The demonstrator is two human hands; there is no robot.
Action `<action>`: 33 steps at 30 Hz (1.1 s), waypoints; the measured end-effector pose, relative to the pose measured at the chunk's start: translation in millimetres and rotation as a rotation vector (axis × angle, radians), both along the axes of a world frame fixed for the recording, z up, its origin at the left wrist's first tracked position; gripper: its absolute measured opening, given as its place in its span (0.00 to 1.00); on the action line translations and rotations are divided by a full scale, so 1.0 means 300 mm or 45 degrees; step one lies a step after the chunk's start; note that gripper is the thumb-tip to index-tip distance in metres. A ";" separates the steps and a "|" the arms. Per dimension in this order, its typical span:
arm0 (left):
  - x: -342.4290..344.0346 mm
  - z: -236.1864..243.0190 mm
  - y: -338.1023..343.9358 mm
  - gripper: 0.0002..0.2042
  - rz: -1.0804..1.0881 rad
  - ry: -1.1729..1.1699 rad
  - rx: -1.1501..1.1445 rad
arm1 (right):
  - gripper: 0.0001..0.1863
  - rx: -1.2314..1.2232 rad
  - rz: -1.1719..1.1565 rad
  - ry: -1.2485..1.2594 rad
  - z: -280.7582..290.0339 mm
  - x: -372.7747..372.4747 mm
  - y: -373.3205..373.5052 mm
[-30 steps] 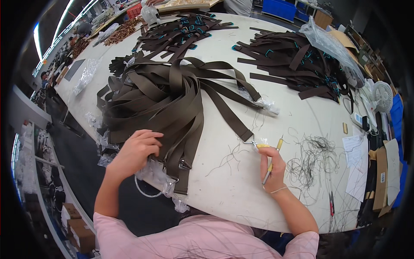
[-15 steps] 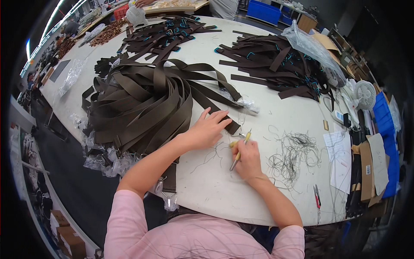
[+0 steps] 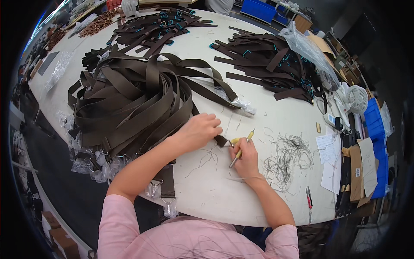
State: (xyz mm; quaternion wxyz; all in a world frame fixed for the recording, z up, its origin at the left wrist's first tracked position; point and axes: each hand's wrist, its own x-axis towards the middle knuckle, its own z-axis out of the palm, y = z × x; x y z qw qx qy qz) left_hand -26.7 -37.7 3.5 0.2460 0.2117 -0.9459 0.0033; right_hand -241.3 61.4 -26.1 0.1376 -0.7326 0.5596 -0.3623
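Strap end (image 3: 221,140) sits between left hand (image 3: 199,131) and right hand (image 3: 246,156), over the white table (image 3: 205,194); left hand bends across the strap, whether pinching it cannot be told; right hand grips a slanted yellow tool (image 3: 250,135); thread tangle (image 3: 288,159) lies farther right.

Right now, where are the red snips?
In the head view, the red snips lie at the lower right of the table, below the thread tangle and white papers.
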 end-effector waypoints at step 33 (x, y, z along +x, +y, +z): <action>0.029 -0.058 0.197 0.11 -0.073 0.188 0.974 | 0.33 0.568 -0.088 -1.002 0.042 0.057 0.037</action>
